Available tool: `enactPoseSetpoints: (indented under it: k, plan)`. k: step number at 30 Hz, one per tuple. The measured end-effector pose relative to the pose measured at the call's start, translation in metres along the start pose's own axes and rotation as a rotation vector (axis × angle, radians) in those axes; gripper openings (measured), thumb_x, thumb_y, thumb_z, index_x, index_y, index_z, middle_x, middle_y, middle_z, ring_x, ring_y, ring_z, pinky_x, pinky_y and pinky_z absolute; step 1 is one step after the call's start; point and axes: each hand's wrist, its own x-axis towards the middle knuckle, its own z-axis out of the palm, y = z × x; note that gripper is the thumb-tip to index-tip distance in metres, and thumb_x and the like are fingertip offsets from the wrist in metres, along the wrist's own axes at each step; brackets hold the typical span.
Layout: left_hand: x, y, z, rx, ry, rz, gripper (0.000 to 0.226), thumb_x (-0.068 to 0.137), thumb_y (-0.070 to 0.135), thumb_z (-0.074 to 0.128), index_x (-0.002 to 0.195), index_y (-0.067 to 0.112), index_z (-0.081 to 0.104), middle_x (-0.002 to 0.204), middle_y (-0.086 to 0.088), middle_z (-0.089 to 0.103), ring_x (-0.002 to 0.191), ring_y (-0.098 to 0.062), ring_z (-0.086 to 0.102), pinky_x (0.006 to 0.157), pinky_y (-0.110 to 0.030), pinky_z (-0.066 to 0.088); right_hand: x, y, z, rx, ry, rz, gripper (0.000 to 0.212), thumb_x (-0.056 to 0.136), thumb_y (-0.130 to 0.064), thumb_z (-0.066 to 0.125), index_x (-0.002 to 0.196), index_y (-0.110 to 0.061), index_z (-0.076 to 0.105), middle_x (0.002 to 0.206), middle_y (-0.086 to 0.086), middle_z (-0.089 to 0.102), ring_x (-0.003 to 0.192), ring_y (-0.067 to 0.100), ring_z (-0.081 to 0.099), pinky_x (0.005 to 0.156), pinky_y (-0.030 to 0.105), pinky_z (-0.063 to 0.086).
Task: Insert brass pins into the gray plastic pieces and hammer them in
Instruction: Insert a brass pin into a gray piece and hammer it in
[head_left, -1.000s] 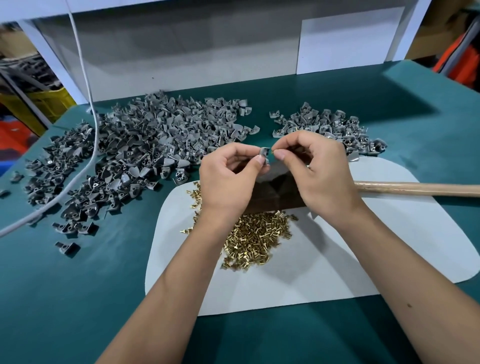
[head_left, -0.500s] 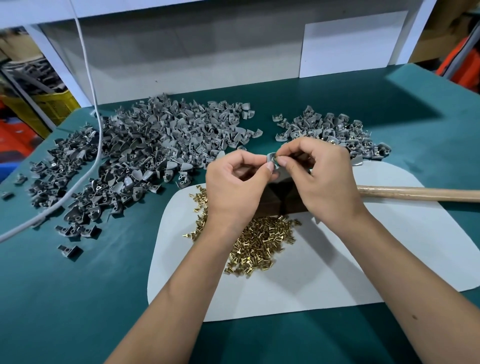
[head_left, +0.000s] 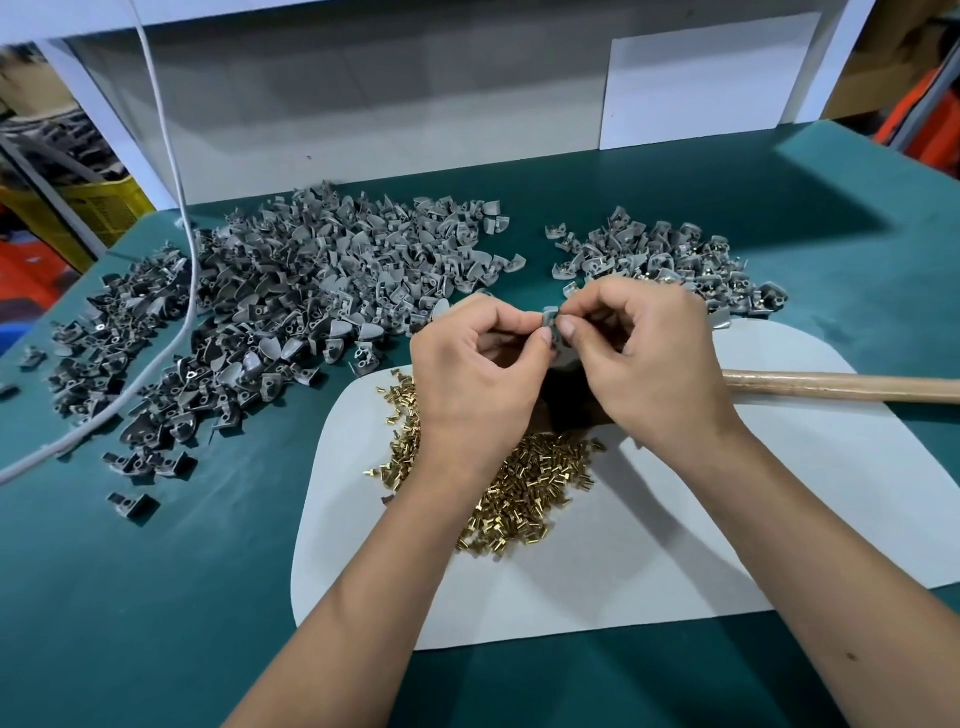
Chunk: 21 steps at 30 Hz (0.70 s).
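My left hand (head_left: 478, 374) pinches a small gray plastic piece (head_left: 549, 318) between thumb and forefinger above the white mat (head_left: 675, 545). My right hand (head_left: 649, 358) meets it from the right, fingertips pinched at the piece; whatever it holds is too small to make out. A heap of brass pins (head_left: 524, 488) lies on the mat under my wrists. The hammer's wooden handle (head_left: 841, 387) runs off to the right; its dark head is mostly hidden beneath my hands.
A large pile of gray pieces (head_left: 291, 306) covers the green table at back left, a smaller pile (head_left: 670, 260) at back right. A white cable (head_left: 171, 291) crosses the left pile. A white panel stands behind the table.
Both hands stay together on the gray piece, drifting slightly right and down in view. The fingertips have shifted a little on the piece.
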Motion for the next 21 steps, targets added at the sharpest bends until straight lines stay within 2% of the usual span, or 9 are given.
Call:
enactPoseSetpoints:
  k: [4,10,14,16,18,21]
  plan:
    - [-0.001,-0.001,0.002,0.021,0.004,0.010,0.006,0.082,0.007,0.079,0.081,0.010,0.075,0.085,-0.010,0.074,0.078,-0.025,0.075,0.073,-0.048,0.063,-0.003,-0.001,0.003,-0.052,0.028,-0.001,0.009,0.087,-0.007,0.072,0.084,-0.014,0.077,0.075,-0.009,0.071,0.069,0.002,0.065,0.067,0.008,0.044]
    - [-0.001,0.000,0.004,0.020,-0.045,-0.016,0.005,0.083,0.005,0.076,0.085,0.009,0.073,0.088,-0.011,0.074,0.082,-0.025,0.075,0.080,-0.048,0.062,-0.002,0.000,0.003,-0.039,0.037,0.032,0.011,0.086,-0.007,0.071,0.082,-0.016,0.076,0.071,-0.013,0.068,0.066,-0.001,0.062,0.064,0.007,0.042]
    - [0.003,0.001,0.000,-0.012,-0.113,-0.044,0.029,0.079,0.002,0.081,0.102,0.018,0.073,0.091,-0.003,0.074,0.083,-0.015,0.075,0.082,-0.034,0.063,0.003,0.004,-0.002,-0.030,-0.032,0.025,0.009,0.089,-0.008,0.070,0.086,-0.013,0.076,0.076,-0.009,0.070,0.071,0.004,0.064,0.069,0.017,0.047]
    - [0.003,0.001,-0.002,0.014,-0.122,-0.033,0.039,0.077,0.001,0.084,0.110,0.020,0.074,0.094,-0.003,0.073,0.084,-0.015,0.074,0.081,-0.030,0.062,0.004,0.006,-0.005,-0.024,-0.075,0.018,0.009,0.091,-0.008,0.069,0.089,-0.013,0.077,0.080,-0.007,0.071,0.075,0.006,0.065,0.072,0.020,0.048]
    - [0.004,0.000,-0.003,0.038,-0.126,-0.001,0.036,0.077,-0.001,0.084,0.109,0.015,0.077,0.097,-0.005,0.071,0.085,-0.017,0.073,0.083,-0.033,0.061,0.004,0.007,-0.005,-0.018,-0.102,0.004,0.010,0.092,-0.007,0.069,0.091,-0.013,0.076,0.083,-0.007,0.071,0.078,0.005,0.064,0.074,0.019,0.049]
    - [0.005,0.000,-0.005,0.000,-0.133,-0.023,0.033,0.078,-0.001,0.084,0.107,0.014,0.078,0.099,-0.008,0.072,0.087,-0.019,0.073,0.083,-0.032,0.060,0.004,0.008,-0.006,0.005,-0.104,-0.019,0.012,0.094,-0.007,0.066,0.092,-0.013,0.077,0.085,-0.006,0.072,0.082,0.008,0.066,0.078,0.026,0.052]
